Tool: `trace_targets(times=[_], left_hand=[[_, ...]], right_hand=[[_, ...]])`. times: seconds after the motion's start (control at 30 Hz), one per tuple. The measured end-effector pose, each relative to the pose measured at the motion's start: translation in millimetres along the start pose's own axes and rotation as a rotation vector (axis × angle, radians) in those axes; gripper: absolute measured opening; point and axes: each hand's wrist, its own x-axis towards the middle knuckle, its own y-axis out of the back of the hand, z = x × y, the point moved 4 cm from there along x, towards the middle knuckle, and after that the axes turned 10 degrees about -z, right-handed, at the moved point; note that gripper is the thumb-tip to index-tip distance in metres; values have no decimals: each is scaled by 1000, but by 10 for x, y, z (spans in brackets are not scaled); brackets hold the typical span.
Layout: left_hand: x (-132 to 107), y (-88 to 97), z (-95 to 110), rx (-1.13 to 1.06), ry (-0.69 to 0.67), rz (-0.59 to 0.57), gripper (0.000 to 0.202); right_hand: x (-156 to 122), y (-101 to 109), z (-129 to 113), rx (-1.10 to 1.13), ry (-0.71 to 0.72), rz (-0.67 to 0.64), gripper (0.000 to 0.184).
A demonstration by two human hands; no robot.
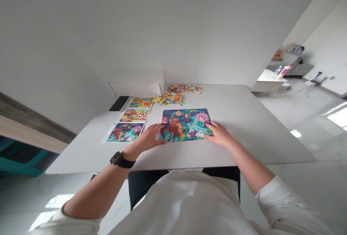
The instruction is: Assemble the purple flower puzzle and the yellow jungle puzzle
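Observation:
An assembled jigsaw puzzle (pixel 184 124) with a dark blue and teal animal picture lies flat on the white table, in front of me. My left hand (pixel 151 137) grips its left side, thumb at the near left corner and fingers along the edge. At the opposite side, my right hand (pixel 219 133) grips the right edge, its fingers touching the puzzle's border. To the left lies a reference sheet (pixel 111 137) with three printed pictures; the nearest one matches the puzzle. Loose puzzle pieces (pixel 170 99) sit in a pile behind the puzzle.
A second heap of reddish pieces (pixel 185 89) lies near the wall. A white box (pixel 138 87) stands at the back left, with a black-screened phone (pixel 118 103) in front of it. The white table (pixel 257 126) extends to the right.

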Motion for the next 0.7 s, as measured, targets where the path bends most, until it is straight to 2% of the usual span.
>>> trace_targets(times=[0.17,0.27,0.37,0.53,0.7], left_hand=[[-4,-38,-32,-32,23,4,77],[46,-94,11,-51,-18,-5,74],[183,-160,154,-47,-69,-19,70],[626,-318,574,-42,-205,-64,65],[1257,-557,978,7,-271,-104,56]], right_hand=[[-142,-58,102,77,46,59,81],[-255,-78,249,116,47,123,72],[-370,-73,501,141,43,203,60],[-564,-22,1105,127,-37,306,48],[-647,127,1730,72,-176,296,45]])
